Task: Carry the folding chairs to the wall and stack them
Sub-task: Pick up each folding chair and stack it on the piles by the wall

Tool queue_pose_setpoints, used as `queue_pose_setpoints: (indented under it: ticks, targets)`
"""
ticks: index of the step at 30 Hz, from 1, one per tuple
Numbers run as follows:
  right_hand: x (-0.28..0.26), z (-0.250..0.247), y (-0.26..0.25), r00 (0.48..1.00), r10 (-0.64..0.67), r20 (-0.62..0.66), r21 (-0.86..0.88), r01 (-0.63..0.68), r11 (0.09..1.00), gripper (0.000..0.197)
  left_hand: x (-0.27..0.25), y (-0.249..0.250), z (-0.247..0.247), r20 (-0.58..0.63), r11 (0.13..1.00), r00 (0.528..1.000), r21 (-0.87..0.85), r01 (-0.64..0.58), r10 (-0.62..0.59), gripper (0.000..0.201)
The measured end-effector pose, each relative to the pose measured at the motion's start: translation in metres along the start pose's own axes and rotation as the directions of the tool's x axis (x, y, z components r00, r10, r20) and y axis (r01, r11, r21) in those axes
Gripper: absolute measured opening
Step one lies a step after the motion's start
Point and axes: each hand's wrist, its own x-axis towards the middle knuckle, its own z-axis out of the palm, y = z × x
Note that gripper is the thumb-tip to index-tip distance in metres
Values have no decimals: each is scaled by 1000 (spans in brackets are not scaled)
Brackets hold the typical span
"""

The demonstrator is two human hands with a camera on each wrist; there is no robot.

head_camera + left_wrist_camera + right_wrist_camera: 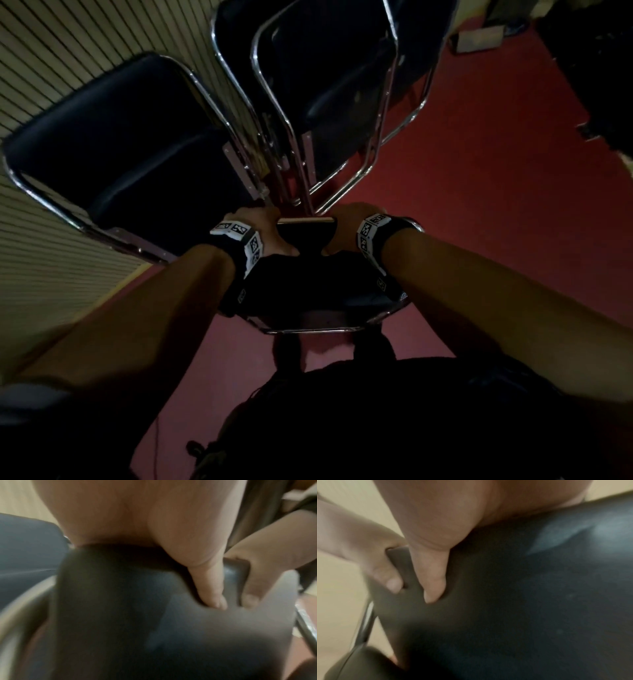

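Chair (318, 284) in my grip, close before the stack (329, 102) at the wall (44, 68): left hand (265, 231) and right hand (346, 229) both clamp its padded top edge. Next, I think, I lean it flat against the others.

Ahead of my hands the way is blocked by folded chairs (329, 89) leaning upright, with another chair (116, 144) against the slatted wall (51, 61) on my left. To my right the red floor (479, 205) lies open.
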Motion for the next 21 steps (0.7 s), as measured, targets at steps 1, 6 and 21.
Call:
queue_pose_setpoints:
  ticks: [1,6,21]
  targets:
    - [9,-3,-1,999,-34,12,-6,34,999,78,1,-3,-3,25,999,999,-27,22,-21,85]
    - [38,-25,-19,977,-195,82,-87,202,976,88,-4,-29,-5,90,957,973,-183,226,-212,69]
    - [48,-38,-137,835,-521,174,-479,534,696,93,-89,-113,58,168,592,802,-591,548,-574,124]
